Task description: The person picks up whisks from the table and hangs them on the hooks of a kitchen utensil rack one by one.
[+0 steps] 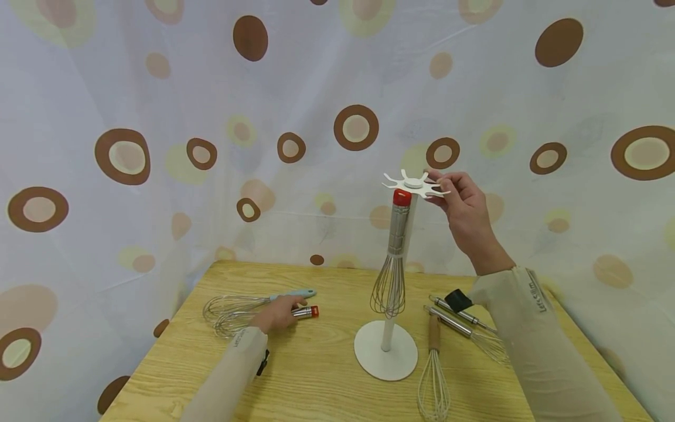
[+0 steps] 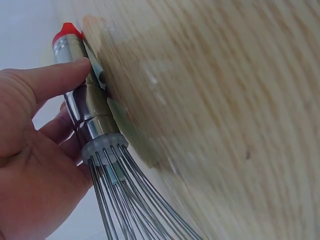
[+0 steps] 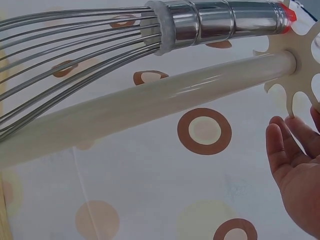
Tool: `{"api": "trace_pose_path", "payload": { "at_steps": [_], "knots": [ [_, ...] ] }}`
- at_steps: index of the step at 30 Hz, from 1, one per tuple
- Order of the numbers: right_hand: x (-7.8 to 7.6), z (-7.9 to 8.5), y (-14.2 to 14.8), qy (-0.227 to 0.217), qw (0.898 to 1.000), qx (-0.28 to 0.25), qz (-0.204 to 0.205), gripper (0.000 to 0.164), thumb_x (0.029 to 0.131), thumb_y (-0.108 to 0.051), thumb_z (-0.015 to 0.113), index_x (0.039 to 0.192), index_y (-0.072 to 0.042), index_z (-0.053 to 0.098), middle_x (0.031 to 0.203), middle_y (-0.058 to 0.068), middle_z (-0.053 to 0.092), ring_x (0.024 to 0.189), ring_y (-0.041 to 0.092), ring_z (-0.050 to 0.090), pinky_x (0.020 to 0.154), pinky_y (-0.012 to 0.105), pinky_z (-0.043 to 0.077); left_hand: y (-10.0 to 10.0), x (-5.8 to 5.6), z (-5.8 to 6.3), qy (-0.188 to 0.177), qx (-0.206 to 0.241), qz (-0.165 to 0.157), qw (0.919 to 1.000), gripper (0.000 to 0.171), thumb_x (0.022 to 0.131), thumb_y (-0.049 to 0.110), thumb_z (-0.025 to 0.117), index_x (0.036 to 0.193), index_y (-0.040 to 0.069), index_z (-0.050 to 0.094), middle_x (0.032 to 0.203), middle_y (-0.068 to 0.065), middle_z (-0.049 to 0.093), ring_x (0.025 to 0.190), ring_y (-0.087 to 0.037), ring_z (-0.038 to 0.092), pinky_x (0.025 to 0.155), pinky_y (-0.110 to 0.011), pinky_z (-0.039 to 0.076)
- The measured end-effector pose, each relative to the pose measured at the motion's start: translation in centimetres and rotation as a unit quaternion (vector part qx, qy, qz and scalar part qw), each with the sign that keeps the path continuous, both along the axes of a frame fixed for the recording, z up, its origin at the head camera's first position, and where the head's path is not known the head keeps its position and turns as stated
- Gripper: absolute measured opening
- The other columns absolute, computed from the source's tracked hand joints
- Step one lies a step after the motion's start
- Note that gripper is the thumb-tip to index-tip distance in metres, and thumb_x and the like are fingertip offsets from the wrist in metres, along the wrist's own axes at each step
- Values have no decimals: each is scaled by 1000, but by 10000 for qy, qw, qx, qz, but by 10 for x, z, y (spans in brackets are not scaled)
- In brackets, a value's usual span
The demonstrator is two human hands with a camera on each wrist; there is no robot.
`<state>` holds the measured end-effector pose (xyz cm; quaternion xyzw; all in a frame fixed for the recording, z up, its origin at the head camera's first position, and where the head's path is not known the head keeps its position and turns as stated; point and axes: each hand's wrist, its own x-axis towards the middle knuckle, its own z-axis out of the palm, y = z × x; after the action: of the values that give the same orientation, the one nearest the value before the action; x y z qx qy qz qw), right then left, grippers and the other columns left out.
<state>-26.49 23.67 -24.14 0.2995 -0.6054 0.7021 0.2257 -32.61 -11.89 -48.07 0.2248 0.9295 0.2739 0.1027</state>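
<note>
Since the left hand [image 1: 276,315] was on the red-capped whisk [image 1: 306,312] at the lower left of the frame, it was clearly the nearer one: thumb on one side of the handle, fingers curled round the other. That whisk ran sideways, wires left, red cap pointing right toward the white stand [image 1: 373,358] right of centre. Couldn't tell if it was off the table [image 1: 295,381]. Up top, the right hand [image 1: 466,211] pinched one prong of the stand. Awkward bits, imo: a blue-handled whisk [image 1: 300,293] just behind, and a hanging whisk [image 1: 399,228] at the stand's front. Lower right had a wooden-handled whisk [image 1: 434,334] plus two metal-handled ones.
</note>
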Motion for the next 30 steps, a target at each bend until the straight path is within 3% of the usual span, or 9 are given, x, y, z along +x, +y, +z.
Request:
{"api": "trace_pose_path", "payload": {
  "at_steps": [8,14,20,30],
  "knots": [
    [0,-1,0,17,10000,52,-46,13,100,-13,46,101,0,50,129,8,57,111,15,57,87,22,48,1,2,2,186,-97,-174,9996,33,87,-3,61,118,8,62,111,-14,61,98,-29,58,74,-40,45],
    [0,0,1,36,10000,-17,-38,13,99,-13,46,100,-1,51,128,8,57,105,14,59,86,22,48,7,-1,7,424,98,-254,9987,36,90,-2,59,125,8,60,120,-15,59,101,-28,58,77,-40,48],
    [0,-1,1,58,10000,-9,-19,12,100,-14,46,99,-4,52,129,8,57,105,15,59,86,23,49,15,-3,15,746,289,-418,9959,40,89,-2,59,128,4,57,115,-17,61,99,-27,59,78,-41,48],
    [2,-1,-1,-16,9999,34,-129,12,99,-16,46,99,-6,52,129,8,57,104,15,59,85,23,49,26,1,31,851,799,-187,9930,42,93,3,58,134,6,52,121,-17,56,102,-28,57,82,-43,48]
  ]
}}
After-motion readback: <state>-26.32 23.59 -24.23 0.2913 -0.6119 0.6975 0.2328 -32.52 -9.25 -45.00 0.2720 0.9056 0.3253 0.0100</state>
